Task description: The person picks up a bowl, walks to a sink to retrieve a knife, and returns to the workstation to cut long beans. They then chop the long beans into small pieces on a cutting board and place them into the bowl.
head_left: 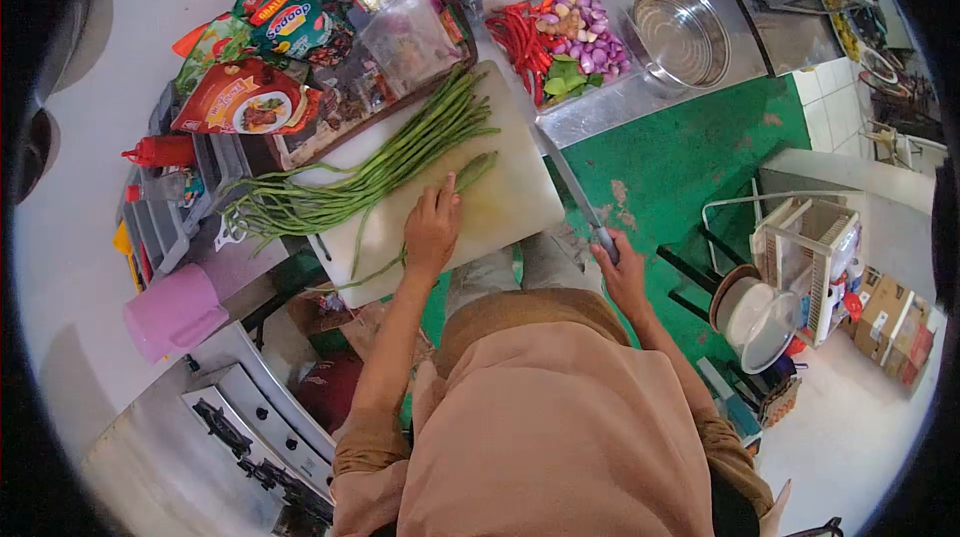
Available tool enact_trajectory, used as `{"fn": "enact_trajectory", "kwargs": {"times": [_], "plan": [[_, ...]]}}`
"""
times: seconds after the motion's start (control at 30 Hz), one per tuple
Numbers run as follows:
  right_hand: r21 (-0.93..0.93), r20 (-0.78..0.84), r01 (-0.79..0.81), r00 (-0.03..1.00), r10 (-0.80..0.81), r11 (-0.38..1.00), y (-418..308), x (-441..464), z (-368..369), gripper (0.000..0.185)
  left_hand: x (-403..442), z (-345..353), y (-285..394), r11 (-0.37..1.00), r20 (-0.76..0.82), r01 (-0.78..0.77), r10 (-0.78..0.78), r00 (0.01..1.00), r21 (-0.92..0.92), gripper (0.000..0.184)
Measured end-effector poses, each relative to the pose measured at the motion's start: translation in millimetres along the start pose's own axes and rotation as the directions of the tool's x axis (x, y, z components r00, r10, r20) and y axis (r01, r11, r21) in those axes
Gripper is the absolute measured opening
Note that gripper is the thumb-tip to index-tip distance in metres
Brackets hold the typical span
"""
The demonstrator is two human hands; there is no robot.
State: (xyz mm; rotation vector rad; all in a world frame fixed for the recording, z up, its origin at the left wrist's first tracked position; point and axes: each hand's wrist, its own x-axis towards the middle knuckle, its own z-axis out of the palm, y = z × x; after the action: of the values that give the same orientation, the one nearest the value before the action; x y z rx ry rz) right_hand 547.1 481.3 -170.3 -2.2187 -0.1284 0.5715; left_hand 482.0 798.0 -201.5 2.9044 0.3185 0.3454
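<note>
Long green beans (pixel 400 152) lie in a bundle across a pale cutting board (pixel 520 197). A short green vegetable (pixel 475 172) rests on the board beside them, touched by the fingertips of my left hand (pixel 433 227), which lies palm down with its fingers extended. My right hand (pixel 625 272) is wrapped round the grey handle of a knife (pixel 580 192), off the board's right side, its blade pointing up and away. One loose bean (pixel 375 275) curves below my left wrist.
Behind the board, a tray (pixel 585 112) holds red chillies, shallots and leaves, beside a steel bowl (pixel 680 35). Seasoning packets (pixel 250 102) and a pink jug (pixel 175 312) stand left. A stove (pixel 260 417) is lower left; stools (pixel 750 312) are right. Part of another person's hand (pixel 776 512) shows lower right.
</note>
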Motion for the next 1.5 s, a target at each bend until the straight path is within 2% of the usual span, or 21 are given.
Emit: {"fn": "enact_trajectory", "kwargs": {"times": [0.03,0.1,0.13,0.23,0.3,0.33,0.4,0.43,0.5,0.53,0.6,0.73,0.8,1.03,1.1,1.23,1.3,1.33,1.4,1.47,1.5], "plan": [[-0.004,0.0,-0.007,1.0,0.007,1.0,-1,-1,0,0.031,0,1,3,1.0,0.005,0.0,0.0,1.0,-0.006,0.036],[-0.014,0.019,0.055,0.998,-0.055,0.998,-8,-1,5,0.029,-2,0,8,0.98,-0.004,0.142,-0.144,0.99,-0.139,0.033],[-0.018,0.025,0.054,0.998,-0.054,0.998,-11,0,10,0.029,-4,0,10,0.979,-0.001,0.149,-0.151,0.989,-0.14,0.033],[0.046,0.039,0.133,0.99,-0.135,0.99,-31,14,32,0.029,-5,-4,17,0.93,0.053,0.271,-0.267,0.962,-0.247,0.029],[0.148,-0.004,0.18,0.983,-0.182,0.972,-55,27,48,0.03,-5,-20,28,0.837,0.117,0.365,-0.349,0.93,-0.408,0.026],[0.15,0.0,0.185,0.982,-0.187,0.971,-73,35,52,0.03,-3,-33,34,0.837,0.113,0.368,-0.353,0.929,-0.405,0.026],[0.311,0.048,0.103,0.991,-0.123,0.945,-115,50,55,0.024,1,-61,44,0.717,0.15,0.398,-0.385,0.911,-0.573,0.024],[0.314,0.052,0.109,0.99,-0.132,0.943,-128,56,57,0.024,-1,-69,46,0.72,0.143,0.398,-0.39,0.91,-0.569,0.024],[0.494,-0.009,0.257,0.957,-0.291,0.831,-150,64,62,0.027,-6,-82,49,0.66,0.111,0.369,-0.4,0.91,-0.655,0.03],[0.496,-0.007,0.264,0.954,-0.301,0.827,-160,64,61,0.027,-7,-88,50,0.662,0.101,0.367,-0.404,0.909,-0.653,0.03],[0.699,0.192,-0.034,0.971,-0.141,0.714,-175,62,59,0.027,-11,-98,54,0.62,0.124,0.374,-0.408,0.905,-0.689,0.03],[0.785,0.161,0.015,0.961,-0.227,0.619,-192,61,59,0.026,-15,-114,64,0.514,0.191,0.422,-0.443,0.876,-0.747,0.027],[0.849,0.115,0.04,0.959,-0.26,0.526,-201,59,58,0.026,-18,-118,66,0.385,0.293,0.486,-0.46,0.838,-0.785,0.03],[0.827,0.155,0.05,0.937,-0.312,0.56,-210,59,44,0.031,-27,-116,67,0.507,0.214,0.416,-0.409,0.887,-0.755,0.032],[0.735,0.222,0.048,0.925,-0.307,0.676,-215,56,40,0.03,-30,-114,66,0.55,0.172,0.386,-0.4,0.9,-0.74,0.034],[0.729,0.262,0.014,0.918,-0.297,0.685,-228,49,31,0.032,-42,-117,64,0.524,0.22,0.45,-0.443,0.869,-0.723,0.037],[0.788,0.223,0.046,0.908,-0.355,0.614,-243,43,17,0.032,-48,-119,58,0.567,0.389,0.577,-0.427,0.816,-0.588,0.034],[0.79,0.228,0.043,0.905,-0.359,0.612,-252,42,6,0.032,-55,-116,53,0.568,0.387,0.58,-0.433,0.814,-0.585,0.034],[0.76,0.111,0.179,0.911,-0.396,0.625,-268,42,-20,0.032,-79,-98,34,0.597,0.34,0.554,-0.44,0.831,-0.58,0.025],[0.784,-0.103,0.337,0.899,-0.426,0.521,-278,47,-39,0.029,-120,-75,2,0.618,0.32,0.559,-0.462,0.827,-0.553,0.025],[0.783,-0.104,0.34,0.897,-0.429,0.521,-279,53,-45,0.029,-133,-72,-14,0.639,0.302,0.562,-0.478,0.825,-0.525,0.026]]}}
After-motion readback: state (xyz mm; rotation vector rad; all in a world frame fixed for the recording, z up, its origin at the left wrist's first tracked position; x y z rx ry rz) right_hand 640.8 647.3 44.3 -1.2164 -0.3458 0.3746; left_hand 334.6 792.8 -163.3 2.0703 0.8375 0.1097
